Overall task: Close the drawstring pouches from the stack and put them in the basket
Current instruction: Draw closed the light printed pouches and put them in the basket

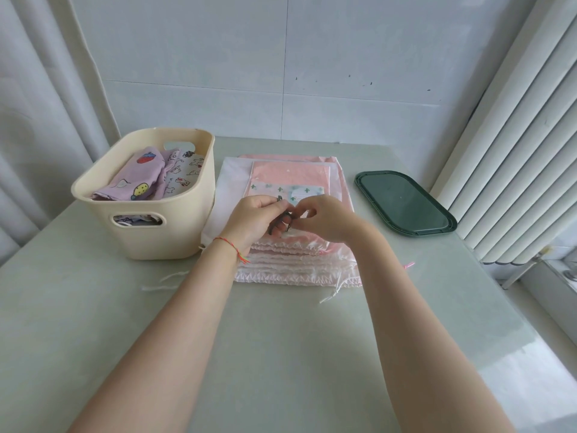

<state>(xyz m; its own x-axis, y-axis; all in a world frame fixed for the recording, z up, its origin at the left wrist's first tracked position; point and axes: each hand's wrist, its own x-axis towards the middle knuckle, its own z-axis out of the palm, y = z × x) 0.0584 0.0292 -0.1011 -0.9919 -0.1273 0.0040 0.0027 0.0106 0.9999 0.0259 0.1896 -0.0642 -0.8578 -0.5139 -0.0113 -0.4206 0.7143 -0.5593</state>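
A stack of pink and white drawstring pouches (290, 173) lies flat in the middle of the table. On top is a small pouch with a green cactus print (290, 190). My left hand (253, 218) and my right hand (324, 218) meet over its near edge, both pinching its dark drawstring (282, 221). A cream plastic basket (140, 195) stands left of the stack. It holds a lilac fruit-print pouch (142, 176) and a white animal-print pouch (187, 176).
A dark green lid or tray (402, 203) lies right of the stack. White cords (168, 282) trail from the stack onto the table near the front. A wall is behind, curtains at left and a ribbed radiator at right.
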